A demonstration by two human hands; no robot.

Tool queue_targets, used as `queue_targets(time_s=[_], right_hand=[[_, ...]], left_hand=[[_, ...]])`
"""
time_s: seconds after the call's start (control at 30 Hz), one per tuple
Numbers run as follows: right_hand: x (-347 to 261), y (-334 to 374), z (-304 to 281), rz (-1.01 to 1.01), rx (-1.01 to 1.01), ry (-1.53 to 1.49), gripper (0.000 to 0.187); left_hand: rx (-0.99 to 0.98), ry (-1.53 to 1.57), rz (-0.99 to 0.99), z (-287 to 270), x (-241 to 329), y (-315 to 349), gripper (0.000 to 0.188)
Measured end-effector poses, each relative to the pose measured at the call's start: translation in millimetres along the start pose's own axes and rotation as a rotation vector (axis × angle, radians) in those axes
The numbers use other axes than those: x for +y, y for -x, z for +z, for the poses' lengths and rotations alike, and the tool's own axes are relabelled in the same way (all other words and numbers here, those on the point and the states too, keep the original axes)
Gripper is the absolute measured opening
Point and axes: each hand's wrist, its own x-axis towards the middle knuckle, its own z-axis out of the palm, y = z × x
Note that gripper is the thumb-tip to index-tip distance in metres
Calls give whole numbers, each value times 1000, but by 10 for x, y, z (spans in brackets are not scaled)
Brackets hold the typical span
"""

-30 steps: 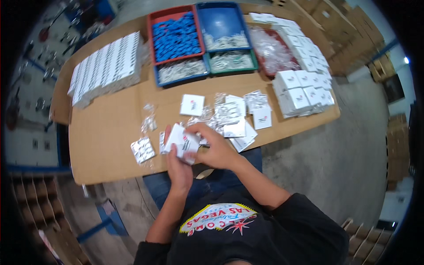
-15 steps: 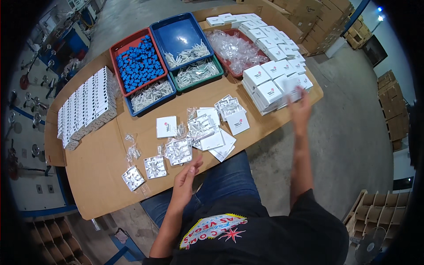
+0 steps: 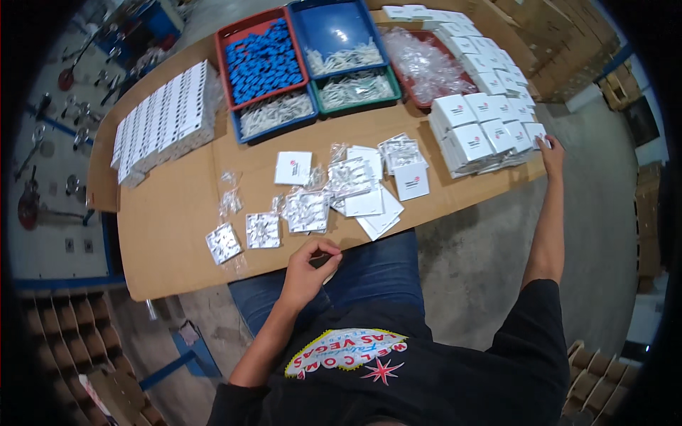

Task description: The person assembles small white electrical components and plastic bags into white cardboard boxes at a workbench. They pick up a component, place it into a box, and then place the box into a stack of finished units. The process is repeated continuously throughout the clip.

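Note:
At the right end of the stacked white square packs, my right hand is closed on the edge of one white square pack, which sits against the stack. My left hand hovers over my lap by the table's front edge. Its fingers are loosely curled, the thumb stands apart from them, and I see nothing held. Closest to it on the table are open square white trays with small white parts and clear bags. Flat white square covers lie in a loose pile to their right.
Red bin of blue pieces; blue bin and green bin with white pieces; lower blue bin. Clear plastic bags fill another red bin. Rows of white boxes stand at left on the cardboard-covered table.
My right hand has moved right and set the white pack it carried against the stack's right end. My left hand's fingers have curled from stretched. The whole view has shifted.

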Motion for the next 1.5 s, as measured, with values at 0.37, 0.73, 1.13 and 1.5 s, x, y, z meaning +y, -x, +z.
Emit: queue_targets(time_s=[0.37,0.73,1.13,1.5], right_hand=[[-1311,895,224,-101,314,-442,32],[-3885,3233,1433,-365,-736,-502,24],[-4147,3806,1408,-637,-662,-235,24],[-4162,3758,1292,-781,-584,-334,18]], left_hand=[[245,-169,-29,-459,-198,-41,24],[449,-367,-206,-1071,-179,-78,29],[684,-867,-44,-983,-482,335,70],[669,-993,-29,-1054,-564,170,86]])
